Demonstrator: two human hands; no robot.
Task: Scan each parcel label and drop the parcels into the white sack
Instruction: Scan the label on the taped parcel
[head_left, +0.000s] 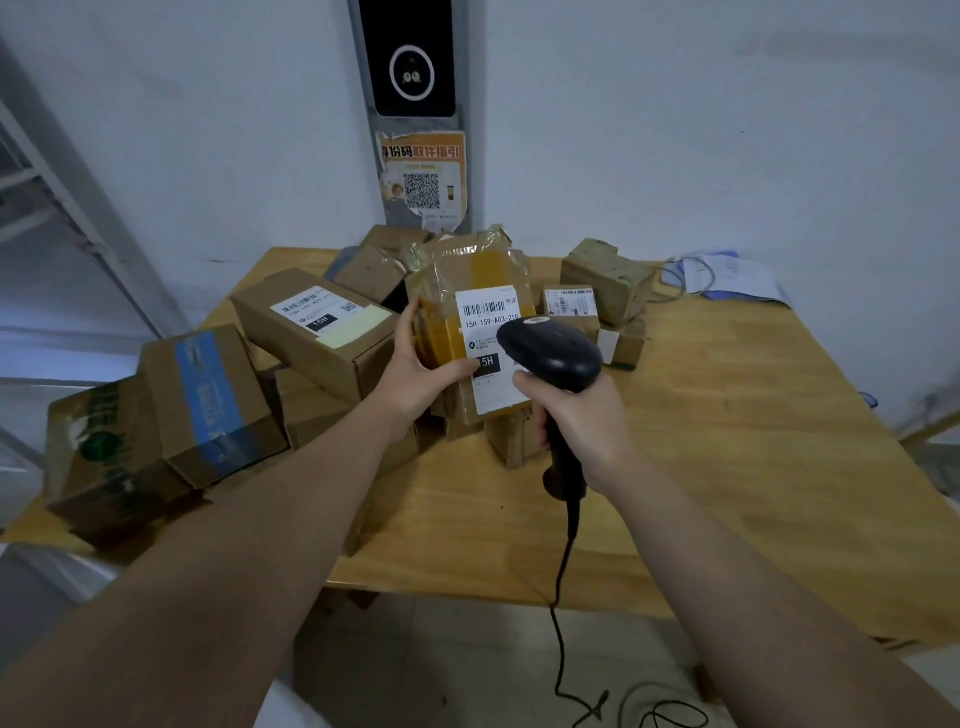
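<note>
Above the middle of the wooden table (727, 441), a taped brown parcel (457, 291) is held up with its white shipping label (488, 332) facing the camera, the barcode at the top and a black "15H" block lower down. The left hand (421, 369) grips the parcel by its left edge, fingers curled round the side and thumb pressed across the lower front just beside the label. The right hand (576, 421) is clenched round the handle of a black barcode scanner (550, 358), whose head sits right in front of the label's lower right part and covers some of it; its black cable (563, 571) hangs down past the table edge to the floor. Behind and to the left of the held parcel lies a heap of other cardboard boxes (311, 332), one with a blue-taped top (208, 384) near the table's left edge, several smaller ones (602, 275) at the back. Some papers (727, 278) lie at the table's far right corner. On the wall behind hangs an orange poster with a QR code (422, 179), below a dark panel (413, 57).
</note>
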